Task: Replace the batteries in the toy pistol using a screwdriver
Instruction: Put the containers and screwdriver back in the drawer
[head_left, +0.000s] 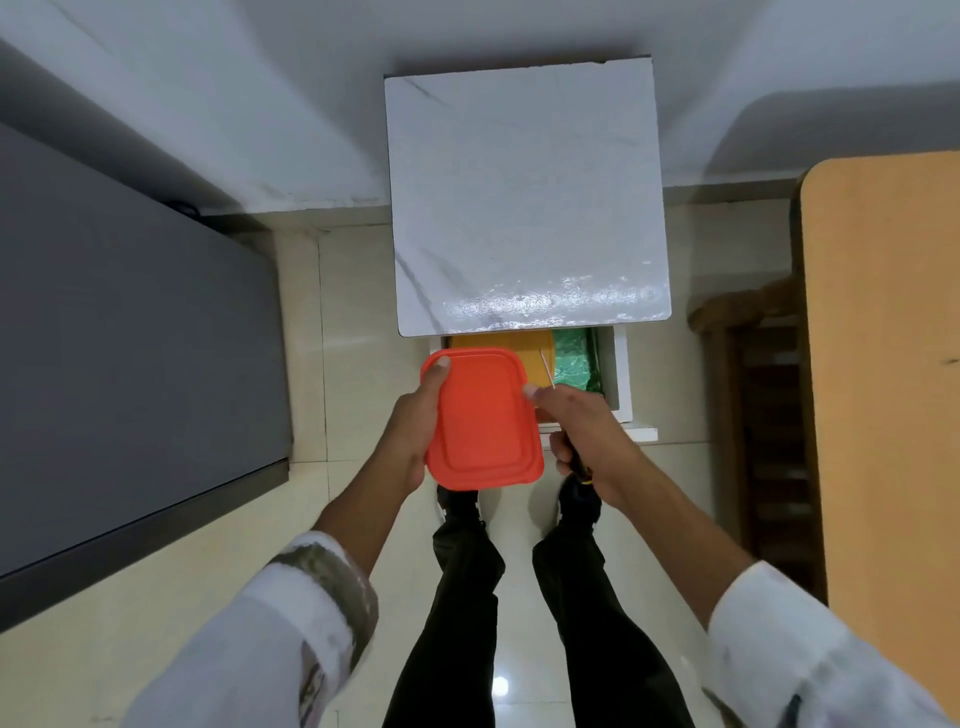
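- The white marble-look table (524, 197) stands with its far edge against the wall. Its near edge overhangs an open drawer (621, 374).
- The floor (353, 322) runs as an open strip of pale tiles on either side of the table. It is bounded on the left by a dark grey flat surface (130, 322) and on the right by an orange-brown board (883, 364).
- The person stands just short of the drawer's front edge, with both hands raised above it.
- The left hand (410, 441) holds an orange container (483, 421) by its left long side. The grip is curled, with the thumb on the far left corner of the top.
- The container's long axis runs away from the person, and its far end overlaps the drawer.
- The right hand (587, 436) is wrapped round the dark handle of the screwdriver (576, 467), just right of the container.
- The screwdriver's long axis runs near to far. Its thin shaft points away from the person and slightly left, over the drawer.
- Inside the drawer a yellow-orange item (519, 345) lies on the left and a green bag (571, 358) on the right.
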